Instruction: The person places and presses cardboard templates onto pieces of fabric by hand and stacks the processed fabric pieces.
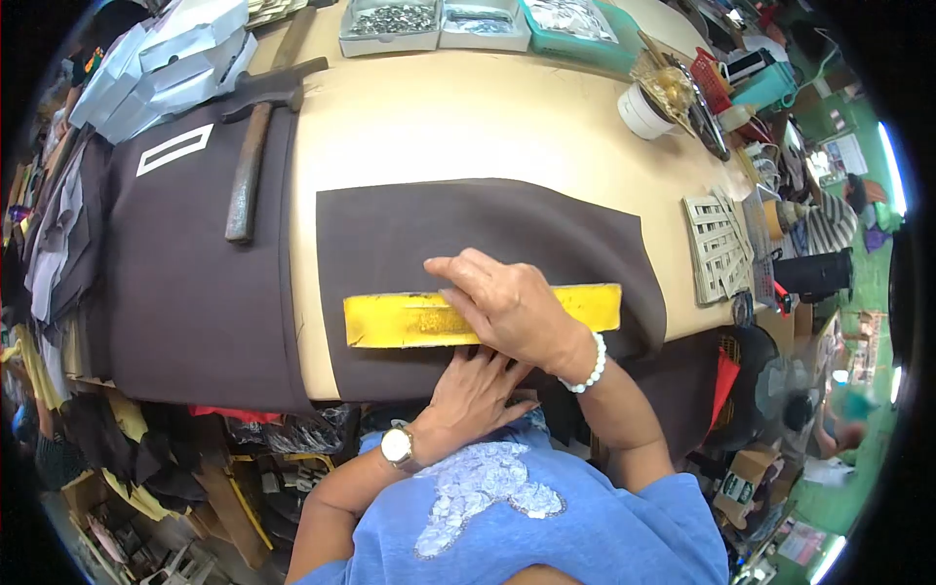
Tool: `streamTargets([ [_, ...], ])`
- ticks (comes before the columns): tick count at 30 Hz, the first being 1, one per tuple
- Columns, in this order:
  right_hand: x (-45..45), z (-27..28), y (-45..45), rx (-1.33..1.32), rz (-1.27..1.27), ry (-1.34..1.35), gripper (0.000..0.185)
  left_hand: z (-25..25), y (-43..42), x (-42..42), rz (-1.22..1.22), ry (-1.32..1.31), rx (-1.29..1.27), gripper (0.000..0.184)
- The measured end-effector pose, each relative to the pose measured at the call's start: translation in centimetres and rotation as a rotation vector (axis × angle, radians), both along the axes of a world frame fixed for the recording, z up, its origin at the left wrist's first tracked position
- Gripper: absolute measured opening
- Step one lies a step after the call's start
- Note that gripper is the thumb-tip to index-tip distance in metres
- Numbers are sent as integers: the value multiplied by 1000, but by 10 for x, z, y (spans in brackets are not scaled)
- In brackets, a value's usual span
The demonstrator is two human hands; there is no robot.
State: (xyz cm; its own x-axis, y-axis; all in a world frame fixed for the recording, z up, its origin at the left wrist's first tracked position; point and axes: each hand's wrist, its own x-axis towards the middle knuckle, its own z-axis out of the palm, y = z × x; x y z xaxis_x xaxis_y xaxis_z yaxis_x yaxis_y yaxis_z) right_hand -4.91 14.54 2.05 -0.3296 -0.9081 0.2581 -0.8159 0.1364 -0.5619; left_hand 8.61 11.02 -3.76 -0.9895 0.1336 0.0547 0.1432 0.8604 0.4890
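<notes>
A long yellow block (390, 322) lies crosswise on a dark brown sheet of material (439, 229). Over the block's middle is my right hand (512, 310), its fingers closed round the top edge; a white bead bracelet is on that wrist. My left hand (478, 395), with a watch on the wrist, lies flat with fingers spread on the sheet, just below the block. Some of its fingertips are hidden under the block and my right hand. The sheet's right part is slightly wavy.
A hammer (250, 175) and a white rectangular frame (175, 150) lie on dark material (195, 292) at left. Trays of small parts (392, 44) line the table's far edge. A white tub (643, 112) and patterned cards (717, 249) are at right.
</notes>
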Motion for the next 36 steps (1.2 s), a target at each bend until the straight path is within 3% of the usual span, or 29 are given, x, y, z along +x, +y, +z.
streamTargets([
  [5, -23, -35, 10, -100, -103, -80, 20, 13, -1, 1, 4, 29, -111, 74],
  [8, -41, -36, 5, -69, -157, 88, 20, 15, 1, 3, 2, 4, -120, 80],
  [9, -43, -32, 4, 5, -195, 12, 24, 15, 1, 3, 3, 6, -127, 80],
  [12, -46, -27, 10, -278, -160, 320, 31, 16, 1, 3, 8, 17, -92, 80],
  [13, -42, -24, 20, -224, -197, 313, 35, 17, 1, 4, 11, 19, -72, 79],
  [17, -9, -21, 79, -140, -607, 333, 38, 27, -11, 3, 103, 62, 0, 78],
  [20, 23, -35, 134, 25, -897, 421, 43, 24, -29, 0, 307, -21, -108, 79],
  [24, 38, -49, 182, 126, -1241, 422, 42, 18, -27, 0, 312, -32, -198, 78],
  [29, 35, -50, 194, 162, -1267, 377, 17, 16, -25, 0, 315, -34, -236, 77],
  [33, 32, -53, 193, -41, -1255, 135, 3, 15, -26, 0, 314, -23, -239, 77],
  [36, 27, -47, 210, -611, -1191, -893, 7, 17, -27, 1, 310, -26, -234, 76],
])
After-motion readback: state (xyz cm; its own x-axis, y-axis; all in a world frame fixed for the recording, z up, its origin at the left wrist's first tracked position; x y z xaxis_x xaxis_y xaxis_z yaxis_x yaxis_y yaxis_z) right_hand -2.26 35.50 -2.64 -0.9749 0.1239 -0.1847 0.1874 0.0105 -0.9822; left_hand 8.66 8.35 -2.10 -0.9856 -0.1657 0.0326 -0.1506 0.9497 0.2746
